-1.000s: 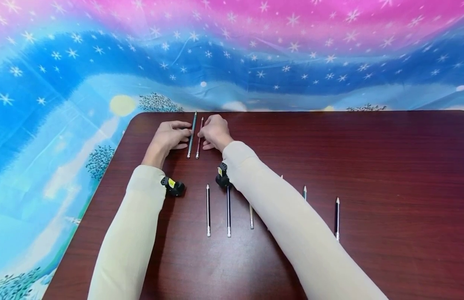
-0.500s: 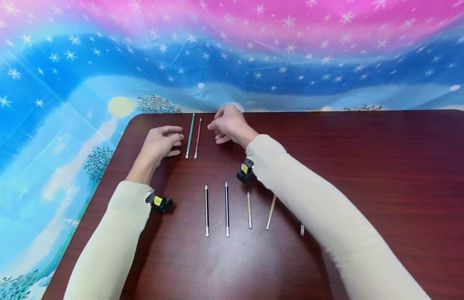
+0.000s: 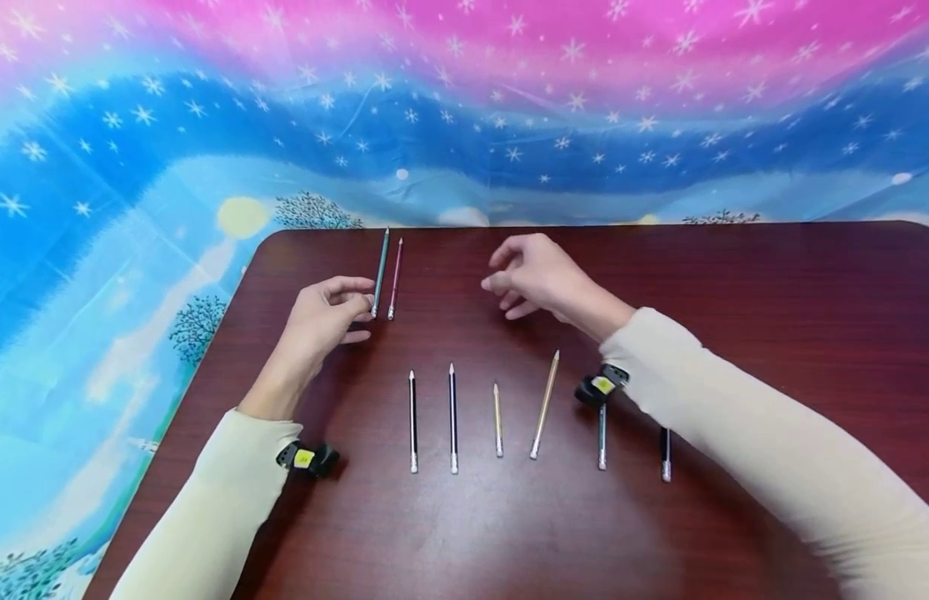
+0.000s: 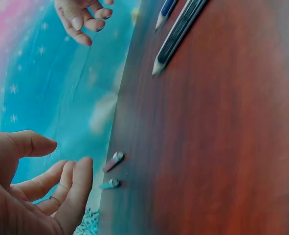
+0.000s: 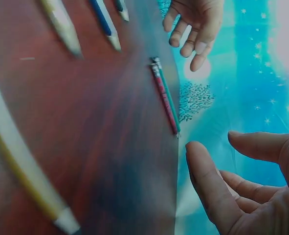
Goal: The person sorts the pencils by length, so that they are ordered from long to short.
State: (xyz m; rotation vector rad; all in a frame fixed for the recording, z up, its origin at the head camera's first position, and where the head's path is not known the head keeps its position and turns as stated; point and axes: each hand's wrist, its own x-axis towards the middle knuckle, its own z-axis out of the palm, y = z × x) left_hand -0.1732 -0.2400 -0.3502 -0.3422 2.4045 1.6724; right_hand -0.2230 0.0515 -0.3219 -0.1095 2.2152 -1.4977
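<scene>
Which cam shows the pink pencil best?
Head: the pink pencil shows end to end, uncovered, apart from the teal pencil. Right wrist: slanted, crowded close to the teal one. Left wrist: strongly foreshortened.

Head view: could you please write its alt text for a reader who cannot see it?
A person's left hand and right hand, both empty, hover above a dark red-brown table, the left beside a teal pencil and a pink pencil lying near the far edge. Six more pencils lie spaced in a row nearer the camera, two partly hidden.
</scene>
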